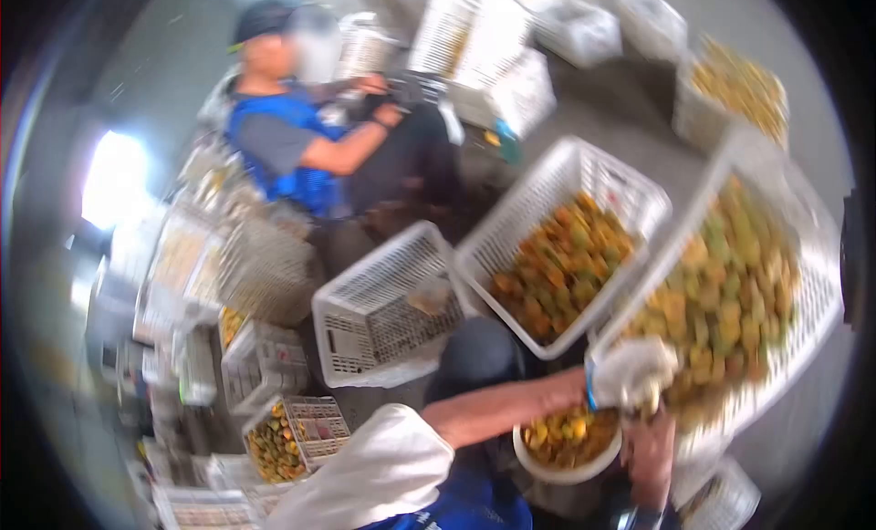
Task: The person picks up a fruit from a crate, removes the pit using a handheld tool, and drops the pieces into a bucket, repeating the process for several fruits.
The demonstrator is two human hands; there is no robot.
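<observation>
The gloved left hand [631, 373] bunches at the near edge of the fruit crate [817, 302], grip too blurred to tell, like the bare right hand [650, 452] beside the fruit-filled bowl [547, 471], seemingly kept just below for short reaches.

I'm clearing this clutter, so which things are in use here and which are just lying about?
In use: left hand, gloved; right hand; bowl; big fruit crate.
Lying about: empty crate; middle fruit crate; small crate.
</observation>
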